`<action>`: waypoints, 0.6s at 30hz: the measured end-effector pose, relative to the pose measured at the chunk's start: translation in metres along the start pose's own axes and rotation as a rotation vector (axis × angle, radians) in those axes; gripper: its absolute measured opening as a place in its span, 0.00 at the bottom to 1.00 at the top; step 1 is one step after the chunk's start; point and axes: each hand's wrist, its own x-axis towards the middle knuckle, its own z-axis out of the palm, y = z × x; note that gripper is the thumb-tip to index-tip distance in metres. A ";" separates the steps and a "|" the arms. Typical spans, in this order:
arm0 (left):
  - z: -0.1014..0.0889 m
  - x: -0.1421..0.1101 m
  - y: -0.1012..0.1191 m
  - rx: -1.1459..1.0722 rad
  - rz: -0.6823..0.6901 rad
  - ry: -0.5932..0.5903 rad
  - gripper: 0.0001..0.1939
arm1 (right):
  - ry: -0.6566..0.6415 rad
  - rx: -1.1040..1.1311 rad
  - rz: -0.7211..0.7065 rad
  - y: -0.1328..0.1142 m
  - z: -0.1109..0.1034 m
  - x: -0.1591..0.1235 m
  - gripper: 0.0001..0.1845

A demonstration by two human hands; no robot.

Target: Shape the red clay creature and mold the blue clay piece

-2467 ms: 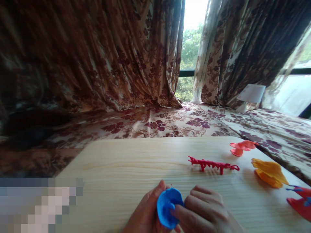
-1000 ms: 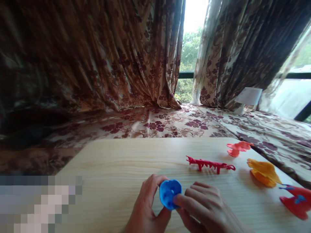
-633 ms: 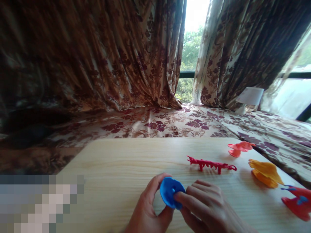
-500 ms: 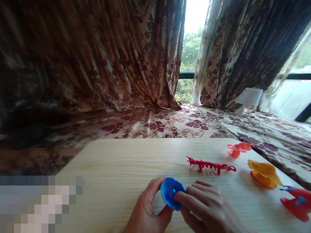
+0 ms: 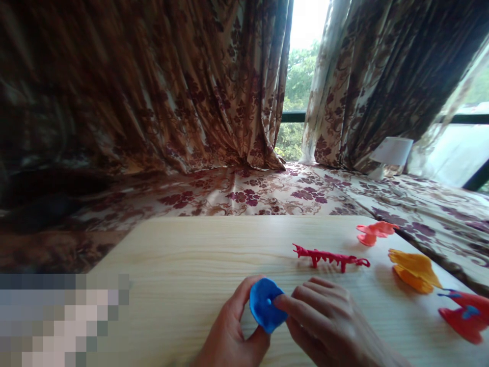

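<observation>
A blue clay disc (image 5: pixel 263 312), thin and slightly cupped with a small bump near its centre, is held over the near part of the table. My left hand (image 5: pixel 237 326) curls around its left side, with fingers at the upper edge and the thumb below. From the right, my right hand (image 5: pixel 324 318) pinches the disc's right rim, the index fingertip on the inner face close to the bump and the thumb mostly hidden. Beyond the hands stands a long dark-pink clay figure (image 5: pixel 330 257) on short legs with a curled end.
On the right of the pale wooden table (image 5: pixel 183 250) sit a coral clay piece (image 5: pixel 376 232), an orange-yellow one (image 5: pixel 414 270) and a red one with blue spots (image 5: pixel 466 313). Behind lies a flowered cover (image 5: pixel 244 196) with a white lamp (image 5: pixel 391 151) on it.
The blue disc has shifted slightly left and turned a little in my left hand. My right index fingertip has moved slightly up along the inner face toward the rim.
</observation>
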 end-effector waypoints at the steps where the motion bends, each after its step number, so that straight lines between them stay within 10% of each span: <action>1: -0.001 0.000 0.000 0.014 0.006 -0.001 0.20 | -0.006 -0.002 0.003 0.000 0.000 0.000 0.10; 18: -0.008 0.000 -0.006 0.160 0.069 -0.139 0.25 | -0.085 0.060 -0.003 -0.002 0.003 -0.001 0.08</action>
